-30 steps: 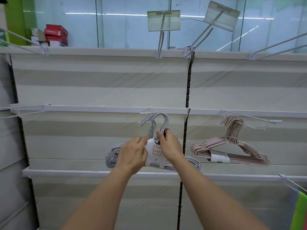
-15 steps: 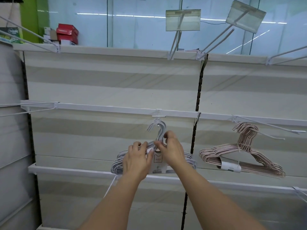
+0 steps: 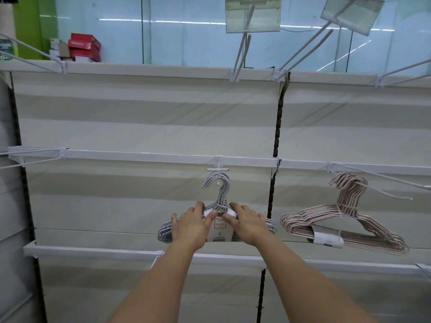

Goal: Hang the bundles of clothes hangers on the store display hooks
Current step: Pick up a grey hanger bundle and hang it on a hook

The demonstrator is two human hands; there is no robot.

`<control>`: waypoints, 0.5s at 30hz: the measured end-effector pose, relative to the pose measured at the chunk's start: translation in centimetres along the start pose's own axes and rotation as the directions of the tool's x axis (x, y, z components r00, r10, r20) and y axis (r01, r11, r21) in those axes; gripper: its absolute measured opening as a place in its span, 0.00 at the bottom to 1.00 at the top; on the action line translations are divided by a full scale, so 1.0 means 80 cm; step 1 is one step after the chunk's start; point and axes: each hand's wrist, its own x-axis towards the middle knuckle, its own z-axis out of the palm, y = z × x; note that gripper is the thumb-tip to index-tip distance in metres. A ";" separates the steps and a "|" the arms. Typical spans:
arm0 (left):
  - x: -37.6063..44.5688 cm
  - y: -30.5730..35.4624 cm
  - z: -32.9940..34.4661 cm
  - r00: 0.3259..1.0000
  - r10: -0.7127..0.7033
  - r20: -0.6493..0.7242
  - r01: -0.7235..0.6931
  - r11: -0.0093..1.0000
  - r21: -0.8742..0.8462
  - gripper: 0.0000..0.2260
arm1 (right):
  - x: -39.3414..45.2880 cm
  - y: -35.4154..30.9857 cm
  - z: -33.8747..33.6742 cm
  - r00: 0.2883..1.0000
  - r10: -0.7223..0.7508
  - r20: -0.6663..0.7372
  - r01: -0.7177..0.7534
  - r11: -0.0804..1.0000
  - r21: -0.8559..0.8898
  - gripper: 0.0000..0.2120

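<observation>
Hanger bundles: two in view, one grey bundle [image 3: 217, 206] and one pink bundle [image 3: 345, 220], both on the middle rail [image 3: 140, 156] of the display wall.
Grey bundle: its hook tops loop over a short display hook [image 3: 217, 170] seen end-on, just left of the dark slotted upright [image 3: 276, 141]; a paper label [image 3: 220, 230] wraps its middle.
Pink bundle: hangs tilted from a long hook [image 3: 373, 177] right of the upright, well apart from the grey one; a white label band [image 3: 327, 240] wraps its lower bars.
Left hand [image 3: 190, 226]: fingers spread and only loosely curled, resting on the left shoulder of the grey bundle, thumb on the top of the label.
Right hand [image 3: 249, 223]: likewise open and spread, laid on the right shoulder, thumb near the label's top edge; whether either hand truly grips cannot be told.
Hands to each other: close, thumbs nearly meeting at the bundle's neck, not touching.
Sign holders: two clear ones [image 3: 253, 15] on stems above the top rail.
Red boxes: a stack [image 3: 85, 46] on top of the wall at upper left.
Other hooks: bare long hooks on the left and right edges; their count is uncertain.
</observation>
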 end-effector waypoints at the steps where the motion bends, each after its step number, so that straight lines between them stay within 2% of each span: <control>1: 0.005 0.002 0.000 1.000 -0.015 0.007 0.015 1.000 0.016 0.23 | 0.006 0.000 0.001 1.000 0.014 0.008 -0.014 1.000 0.005 0.27; 9: 0.047 0.005 0.012 0.995 -0.092 0.030 0.089 0.993 0.074 0.22 | 0.046 -0.007 0.008 0.992 0.118 0.040 -0.120 0.990 0.070 0.27; 15: 0.047 0.013 0.033 0.990 -0.143 0.009 0.143 0.989 -0.020 0.23 | 0.036 0.000 0.017 0.990 0.118 -0.080 -0.113 0.992 0.059 0.27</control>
